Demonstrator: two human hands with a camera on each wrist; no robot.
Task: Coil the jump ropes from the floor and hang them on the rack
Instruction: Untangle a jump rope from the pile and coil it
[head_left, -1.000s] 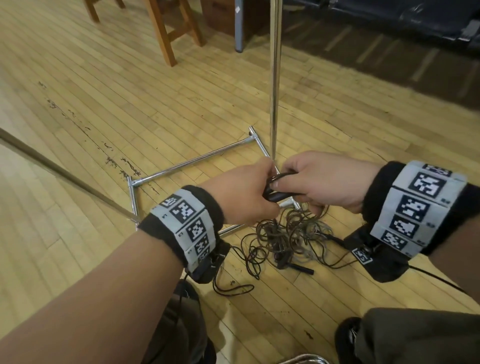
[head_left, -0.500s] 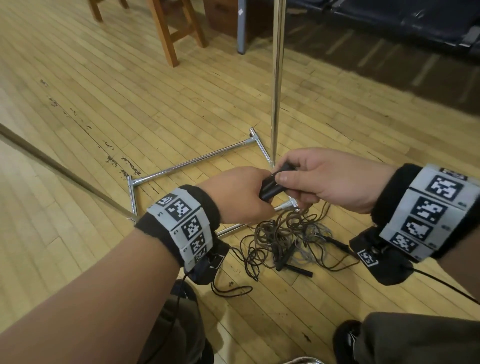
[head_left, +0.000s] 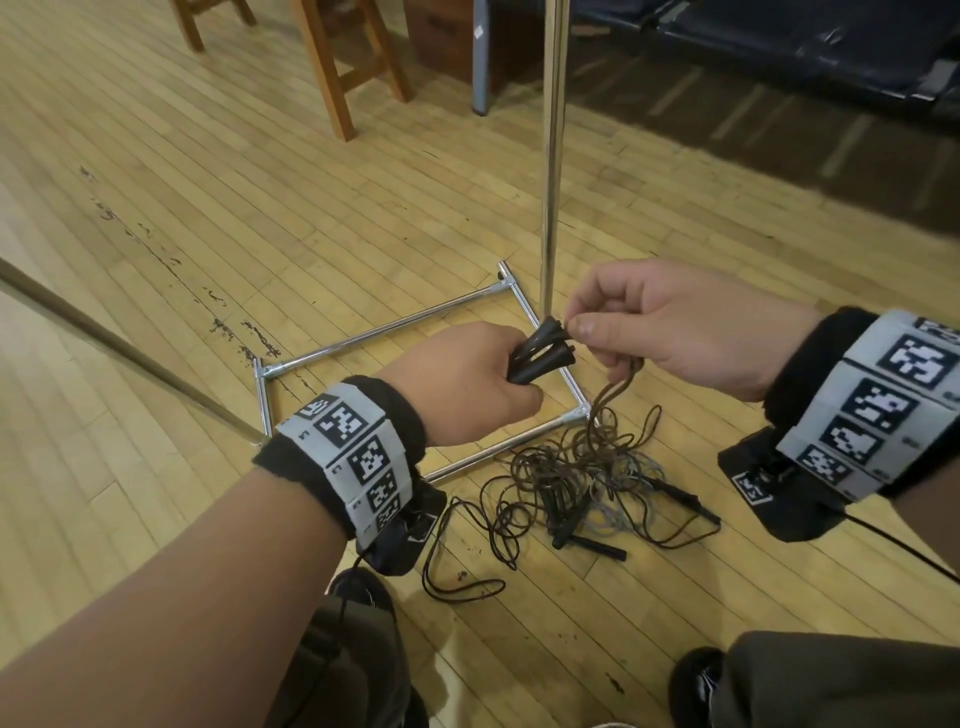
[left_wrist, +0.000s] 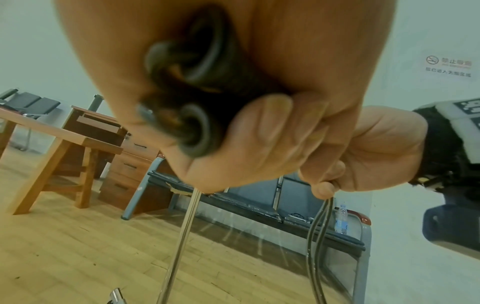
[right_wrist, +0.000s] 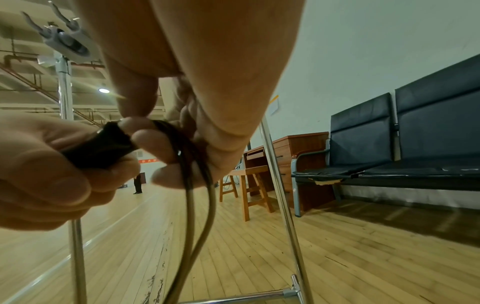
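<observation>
1. Your left hand (head_left: 470, 387) grips a bundle of black jump-rope handles (head_left: 540, 351). Their long axes run from your fist up and to the right, with the flared ends pointing at your right hand; the left wrist view shows at least three rounded ends, though blur keeps an exact count out of reach.
2. Your right hand (head_left: 675, 332) pinches the cord (head_left: 613, 395) just beside those handle ends, thumb and forefinger closed on it and the other fingers curled. Two strands hang down from that hand side by side toward the floor.
3. The strands run into a tangled pile of ropes (head_left: 576, 478) on the wooden floor (head_left: 182, 218), just near of the rack's base and between your two wrists. You can make out brown and grey cords and several more black handles (head_left: 592, 545) lying flat in it, pointing different ways; the number of ropes cannot be told.
4. One loose loop (head_left: 457, 582) trails out of the pile to the near left, close to your left shoe.
5. The rack (head_left: 553, 156) is a chrome upright pole rising from a rectangular tube frame (head_left: 374, 332) on the floor; your hands are over the frame's right rail. The right wrist view shows hooks (right_wrist: 54, 24) at the pole's top.
6. Far left stand wooden stool legs (head_left: 332, 67), and far right a dark bench (head_left: 779, 47). Open floor stretches left of the frame.
</observation>
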